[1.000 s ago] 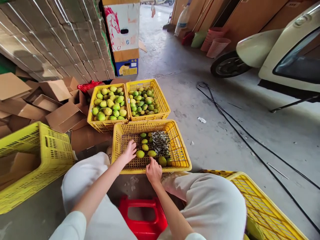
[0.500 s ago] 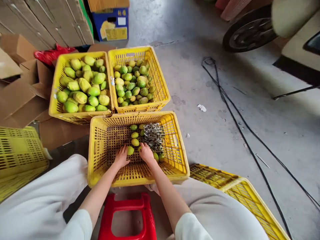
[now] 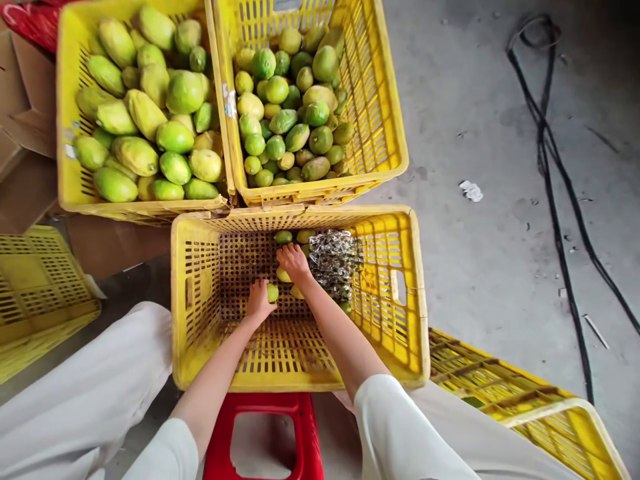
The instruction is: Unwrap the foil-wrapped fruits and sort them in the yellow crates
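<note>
A yellow plastic crate (image 3: 300,380) stands before me, with a few yellow-green lemons on its dark, perforated floor. My left hand (image 3: 259,301) is curled around the left side of a lemon (image 3: 273,293). Farther in, my right hand (image 3: 294,262) closes over a lemon that its fingers mostly hide. Just below that hand lies a yellow lemon (image 3: 283,275), and beyond it a greener one (image 3: 283,237). Crumpled, shiny clear plastic (image 3: 335,263) lies to the right of my right hand, partly over other fruit.
Two yellow crates full of green-yellow fruit adjoin the far side: a left crate (image 3: 65,180) and a right crate (image 3: 395,147). A red stool (image 3: 220,447) is under the near edge. More crates (image 3: 565,417) flank my legs. Black cable (image 3: 550,193) crosses the floor at right.
My right hand has moved farther into the crate, over a lemon in the row. My left hand stays at its lemon. The view has tilted down and come closer.
</note>
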`<state>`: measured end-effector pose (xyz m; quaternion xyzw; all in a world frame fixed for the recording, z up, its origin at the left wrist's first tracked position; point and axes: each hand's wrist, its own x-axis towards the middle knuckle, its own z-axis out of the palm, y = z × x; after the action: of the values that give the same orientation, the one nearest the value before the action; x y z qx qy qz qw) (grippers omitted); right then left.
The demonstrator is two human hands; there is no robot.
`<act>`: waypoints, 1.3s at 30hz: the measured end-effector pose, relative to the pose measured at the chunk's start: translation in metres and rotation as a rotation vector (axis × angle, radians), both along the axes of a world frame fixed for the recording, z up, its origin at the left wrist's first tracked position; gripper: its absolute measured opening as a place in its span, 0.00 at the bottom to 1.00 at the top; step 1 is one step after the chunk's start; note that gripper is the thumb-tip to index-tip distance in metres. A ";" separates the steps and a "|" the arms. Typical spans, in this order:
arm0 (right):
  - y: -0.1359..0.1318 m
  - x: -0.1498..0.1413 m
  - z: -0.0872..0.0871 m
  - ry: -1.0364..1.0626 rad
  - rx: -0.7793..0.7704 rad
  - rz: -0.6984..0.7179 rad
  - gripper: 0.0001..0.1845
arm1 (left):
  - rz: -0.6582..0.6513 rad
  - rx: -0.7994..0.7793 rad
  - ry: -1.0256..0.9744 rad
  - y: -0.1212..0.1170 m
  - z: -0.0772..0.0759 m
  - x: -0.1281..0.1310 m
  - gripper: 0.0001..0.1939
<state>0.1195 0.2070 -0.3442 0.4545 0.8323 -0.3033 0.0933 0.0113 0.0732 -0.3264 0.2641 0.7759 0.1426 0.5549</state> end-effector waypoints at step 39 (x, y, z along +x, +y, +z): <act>-0.089 0.054 0.317 1.253 -0.820 -0.881 0.27 | 0.524 0.421 -0.882 0.000 0.326 -0.038 0.17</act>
<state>0.1735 0.1179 -0.0271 0.4154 0.3036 -0.7820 -0.3517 -0.0269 0.0732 -0.0006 0.0826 0.4646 0.5249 0.7084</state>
